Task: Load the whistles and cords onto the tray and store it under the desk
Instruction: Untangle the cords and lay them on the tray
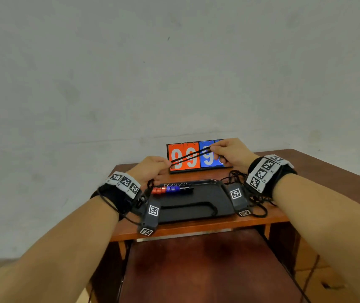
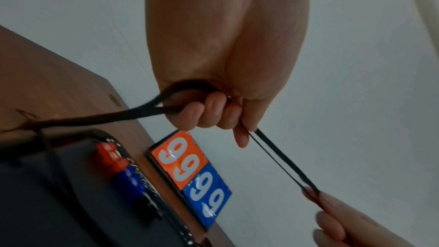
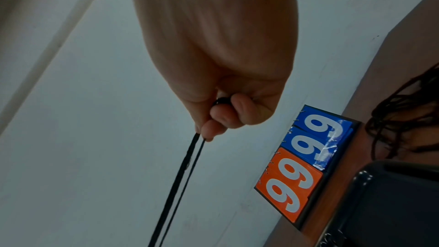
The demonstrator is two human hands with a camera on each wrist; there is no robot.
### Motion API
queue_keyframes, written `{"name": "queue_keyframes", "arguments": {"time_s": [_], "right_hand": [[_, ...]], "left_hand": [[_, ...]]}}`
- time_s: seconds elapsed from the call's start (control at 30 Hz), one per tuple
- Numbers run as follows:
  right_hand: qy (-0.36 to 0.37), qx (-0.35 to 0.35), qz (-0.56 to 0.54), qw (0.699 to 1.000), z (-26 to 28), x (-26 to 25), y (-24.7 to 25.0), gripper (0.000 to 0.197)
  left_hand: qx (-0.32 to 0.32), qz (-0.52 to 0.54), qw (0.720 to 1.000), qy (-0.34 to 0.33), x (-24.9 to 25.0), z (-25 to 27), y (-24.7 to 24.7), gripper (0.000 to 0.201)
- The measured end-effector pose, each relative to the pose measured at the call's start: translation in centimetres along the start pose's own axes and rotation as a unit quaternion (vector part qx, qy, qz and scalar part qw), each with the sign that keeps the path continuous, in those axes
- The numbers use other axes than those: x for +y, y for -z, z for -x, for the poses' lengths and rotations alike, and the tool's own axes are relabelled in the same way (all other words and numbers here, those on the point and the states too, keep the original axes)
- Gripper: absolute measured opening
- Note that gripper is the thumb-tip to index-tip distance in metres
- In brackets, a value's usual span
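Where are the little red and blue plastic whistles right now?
In the head view, the red and blue plastic whistles lie in a row at the far left of the black plastic tray, in front of the orange and blue flip scoreboard.

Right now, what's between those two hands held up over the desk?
A doubled black cord, pulled taut from the left hand to the right hand. The head view shows it best.

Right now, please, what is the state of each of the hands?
Left hand: closed, gripping one end of the black cord.
Right hand: closed, pinching the other end of the same cord.
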State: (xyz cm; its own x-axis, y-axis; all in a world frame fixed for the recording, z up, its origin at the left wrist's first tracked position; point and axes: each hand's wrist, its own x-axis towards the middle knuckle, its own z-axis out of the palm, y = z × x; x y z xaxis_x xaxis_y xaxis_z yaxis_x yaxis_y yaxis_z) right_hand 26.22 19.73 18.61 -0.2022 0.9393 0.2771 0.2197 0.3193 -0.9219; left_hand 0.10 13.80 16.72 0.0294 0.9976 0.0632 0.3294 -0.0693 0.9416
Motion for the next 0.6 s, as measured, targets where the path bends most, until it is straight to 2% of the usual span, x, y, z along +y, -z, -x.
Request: {"name": "queue_keyframes", "arguments": {"time_s": [0.13, 0.27, 0.4, 0.6], "right_hand": [[-0.016, 0.019, 0.011, 1.0, -0.3, 2.0, 0.0, 0.015], [-0.037, 0.023, -0.004, 0.999, -0.5, 3.6, 0.0, 0.011], [-0.062, 0.025, 0.004, 0.998, -0.7, 5.2, 0.2, 0.01], [-0.108, 0.01, 0.035, 0.993, -1.2, 8.2, 0.6, 0.012]], "left_hand": [[0.02, -0.084, 0.996, 0.014, -2.9, 0.9, 2.7, 0.021], [0.038, -0.089, 0.995, 0.027, -5.0, 1.3, 4.3, 0.02], [0.065, -0.109, 0.991, 0.046, -7.0, 1.7, 5.1, 0.027], [0.112, -0.127, 0.982, 0.084, -9.5, 0.8, 6.1, 0.015]]}}
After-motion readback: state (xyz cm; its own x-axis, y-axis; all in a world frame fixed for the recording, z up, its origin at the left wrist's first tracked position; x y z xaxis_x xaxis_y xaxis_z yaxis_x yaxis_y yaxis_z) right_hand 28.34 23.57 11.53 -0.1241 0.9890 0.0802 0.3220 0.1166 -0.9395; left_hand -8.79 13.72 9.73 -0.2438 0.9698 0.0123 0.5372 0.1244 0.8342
